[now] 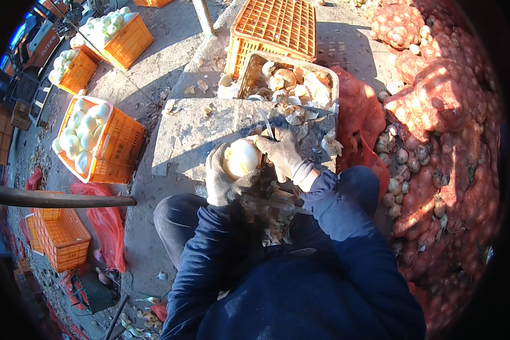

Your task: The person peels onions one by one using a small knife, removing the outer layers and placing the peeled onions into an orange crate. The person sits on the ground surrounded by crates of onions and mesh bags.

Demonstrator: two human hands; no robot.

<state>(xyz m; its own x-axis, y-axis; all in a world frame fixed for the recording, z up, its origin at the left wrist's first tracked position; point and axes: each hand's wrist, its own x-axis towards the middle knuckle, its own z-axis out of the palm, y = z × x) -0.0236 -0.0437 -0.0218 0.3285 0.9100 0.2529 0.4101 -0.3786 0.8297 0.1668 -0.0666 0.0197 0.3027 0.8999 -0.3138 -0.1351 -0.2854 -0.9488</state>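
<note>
My left hand (227, 176), in a grey knit work glove, holds a mostly white onion (242, 158) from its left and lower side. Some yellowish skin shows on the onion's left. My right hand (284, 154), gloved alike, grips a small knife (265, 119) whose blade points up and away from me; its handle is mostly hidden in the fist. The right fingertips touch the onion's upper right side. Both hands are over the near edge of a worn board (195, 127). Beyond it a crate (335, 85) holds onion skins and trimmings (318, 90).
On the left, an orange plastic crate (123, 144) holds peeled onions (83, 134), with more filled crates behind. Stacked orange crates (276, 25) stand ahead. Red mesh sacks of onions (442, 97) pile along the right. A dark pole (59, 197) juts in from the left.
</note>
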